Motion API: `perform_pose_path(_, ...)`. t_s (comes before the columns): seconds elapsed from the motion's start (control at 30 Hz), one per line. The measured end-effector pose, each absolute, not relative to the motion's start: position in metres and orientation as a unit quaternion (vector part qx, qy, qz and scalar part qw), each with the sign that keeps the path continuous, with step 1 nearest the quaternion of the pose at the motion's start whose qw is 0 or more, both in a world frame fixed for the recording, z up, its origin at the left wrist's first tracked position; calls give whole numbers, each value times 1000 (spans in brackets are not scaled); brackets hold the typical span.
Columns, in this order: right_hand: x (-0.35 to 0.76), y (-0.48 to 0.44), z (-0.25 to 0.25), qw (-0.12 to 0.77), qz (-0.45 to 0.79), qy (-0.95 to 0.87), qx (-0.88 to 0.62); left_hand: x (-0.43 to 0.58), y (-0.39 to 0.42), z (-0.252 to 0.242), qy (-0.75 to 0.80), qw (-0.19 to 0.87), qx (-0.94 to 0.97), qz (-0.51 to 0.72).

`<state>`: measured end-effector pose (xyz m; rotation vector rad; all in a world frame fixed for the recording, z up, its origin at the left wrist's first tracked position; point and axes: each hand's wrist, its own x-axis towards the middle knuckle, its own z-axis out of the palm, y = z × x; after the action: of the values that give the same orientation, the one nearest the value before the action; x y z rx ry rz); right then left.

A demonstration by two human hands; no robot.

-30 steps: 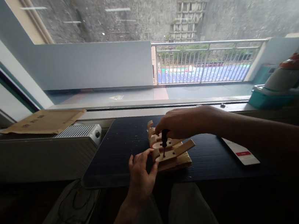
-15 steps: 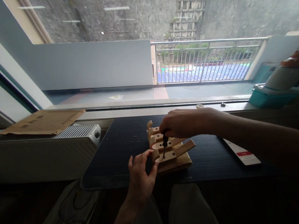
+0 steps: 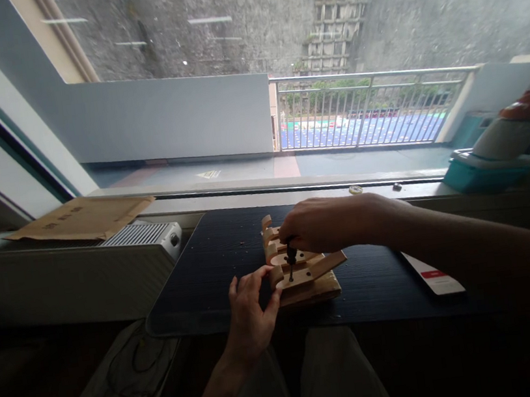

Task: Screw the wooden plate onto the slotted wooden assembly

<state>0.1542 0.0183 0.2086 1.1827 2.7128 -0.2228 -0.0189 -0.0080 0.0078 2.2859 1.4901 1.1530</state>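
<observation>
A wooden rack [image 3: 310,292] with several curved wooden hooks lies on the dark table. My left hand [image 3: 251,302] pinches the curled end of the nearest wooden hook [image 3: 300,277] between thumb and fingers. From above, my right hand [image 3: 311,225] is closed around the handle of a black screwdriver [image 3: 291,254]. The screwdriver stands nearly upright, its tip at the left hole of that nearest hook. A second dark hole or screw shows farther right on the same hook. My right hand partly covers the hooks behind.
A phone [image 3: 436,276] lies on the dark table [image 3: 197,274] under my right forearm. To the left, a brown envelope [image 3: 80,218] rests over a white radiator [image 3: 144,234]. A roll of tape [image 3: 355,190] and a teal box [image 3: 481,174] stand along the window sill.
My right hand has shifted slightly left and down with the screwdriver, which now stands more upright. My left hand keeps its hold on the hook. The view has moved slightly.
</observation>
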Motion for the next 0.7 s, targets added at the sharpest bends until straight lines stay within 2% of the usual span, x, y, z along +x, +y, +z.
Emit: perform_pose_path(0.7,152,14,197,68,-39,926,369,-19,-9,8,498,119,761,398)
